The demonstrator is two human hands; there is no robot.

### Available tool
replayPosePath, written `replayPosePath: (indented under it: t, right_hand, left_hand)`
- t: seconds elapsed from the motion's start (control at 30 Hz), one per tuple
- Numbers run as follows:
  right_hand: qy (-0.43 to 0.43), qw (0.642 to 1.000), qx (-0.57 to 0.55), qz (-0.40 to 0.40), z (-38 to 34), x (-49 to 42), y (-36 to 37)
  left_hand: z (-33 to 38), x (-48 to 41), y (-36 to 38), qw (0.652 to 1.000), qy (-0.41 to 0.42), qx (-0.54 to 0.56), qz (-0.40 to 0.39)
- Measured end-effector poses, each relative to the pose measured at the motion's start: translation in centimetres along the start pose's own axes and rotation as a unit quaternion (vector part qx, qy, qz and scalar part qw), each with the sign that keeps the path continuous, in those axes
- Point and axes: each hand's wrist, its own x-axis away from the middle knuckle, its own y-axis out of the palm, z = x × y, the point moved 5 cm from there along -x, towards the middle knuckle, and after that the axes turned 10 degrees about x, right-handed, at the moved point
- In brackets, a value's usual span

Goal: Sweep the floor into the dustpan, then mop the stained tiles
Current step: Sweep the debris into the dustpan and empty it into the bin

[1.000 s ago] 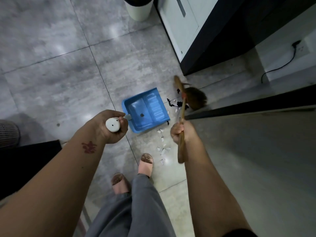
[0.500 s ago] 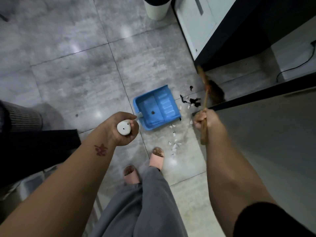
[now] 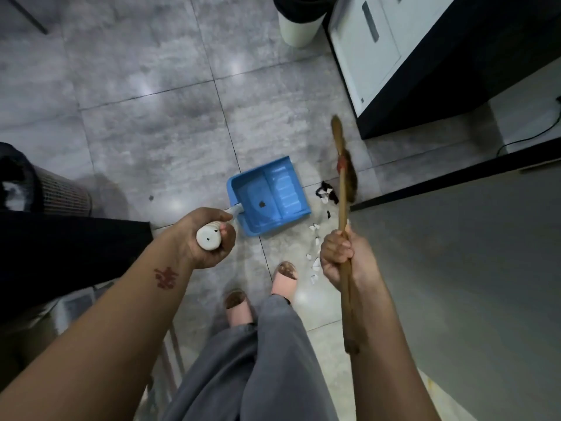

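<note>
Faintly, a red mark (image 3: 166, 276) like a written character shows on the left forearm, too blurred to read. The blue dustpan (image 3: 283, 189) sits on the grey floor (image 3: 151, 132) ahead of 2 pink slippers (image 3: 283, 279). Its ridged mouth faces right, and its handle runs back and down-left into the left hand (image 3: 194, 241). The fingers of that hand are curled tight round the handle's white end (image 3: 208, 237). 1 dark scrap (image 3: 262, 204) lies inside the pan. Black and white scraps (image 3: 326, 192) lie just beyond the mouth, and a trail of white bits (image 3: 315, 262) runs back toward the right slipper.

The broom (image 3: 343, 196) has its long axis nearly straight away from the person. Its wooden stick lies along the right forearm, and its dark, blurred head is beside the scraps. Whether the bristles touch the floor cannot be told. The right hand (image 3: 340, 256) grips the stick, fingers wrapped fully round it.
</note>
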Motion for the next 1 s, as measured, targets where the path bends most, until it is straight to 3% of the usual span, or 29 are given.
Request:
replayPosePath:
  t: [0.2,0.33,0.67,0.83,1.0]
  right_hand:
    - [-0.012,0.992,0.096,0.083,-4.6,-7.7,2.9]
    - [0.034,0.985,0.131,0.108,-4.9,-11.2,0.7]
    - [0.086,0.984,0.141,0.074,6.1,-1.6,-3.8]
    - [0.045,0.986,0.143,0.074,4.2,-1.4,-2.0]
    - [0.064,0.985,0.126,0.095,1.7,-5.8,-1.5]
  left_hand:
    - [-0.3,-0.2,-3.3,1.0,-0.005,0.012,0.004]
    - [-0.3,-0.9,-6.0,1.0,-0.014,0.014,-0.003]
    - [-0.7,-0.2,-12.4,0.995,-0.052,0.065,-0.062]
    - [-1.0,0.4,-13.9,0.99,-0.062,0.109,-0.061]
    - [-1.4,0.0,-14.0,0.994,-0.044,0.096,-0.043]
